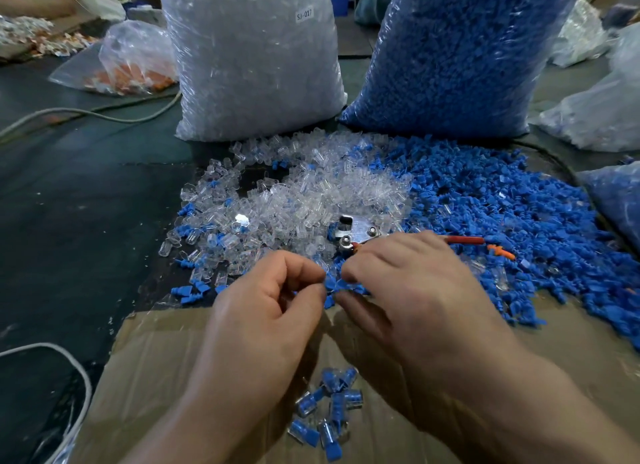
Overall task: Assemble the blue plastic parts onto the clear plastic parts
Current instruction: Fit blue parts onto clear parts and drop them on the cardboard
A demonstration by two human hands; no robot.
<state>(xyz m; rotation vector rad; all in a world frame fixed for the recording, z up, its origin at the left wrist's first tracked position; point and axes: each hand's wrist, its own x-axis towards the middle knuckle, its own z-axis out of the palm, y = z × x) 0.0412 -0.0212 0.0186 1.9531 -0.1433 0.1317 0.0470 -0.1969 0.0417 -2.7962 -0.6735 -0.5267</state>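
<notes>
My left hand (266, 300) and my right hand (415, 283) meet fingertip to fingertip over the near edge of the parts heap. Between them sits a blue plastic part (341, 286), pinched by my right thumb and forefinger. My left thumb and forefinger are curled at its other end; whether they hold a clear part is hidden. A pile of clear plastic parts (298, 193) lies just beyond my hands, and a pile of blue parts (502, 200) spreads to the right. Several assembled blue-in-clear pieces (329, 411) lie on the cardboard sheet (166, 366) below my wrists.
A tall bag of clear parts (252, 58) and a tall bag of blue parts (460, 54) stand behind the piles. A metal tool with a red handle (360, 236) lies by my right hand. A white cable (69, 370) curls at lower left. A bag of orange parts (135, 61) sits far left.
</notes>
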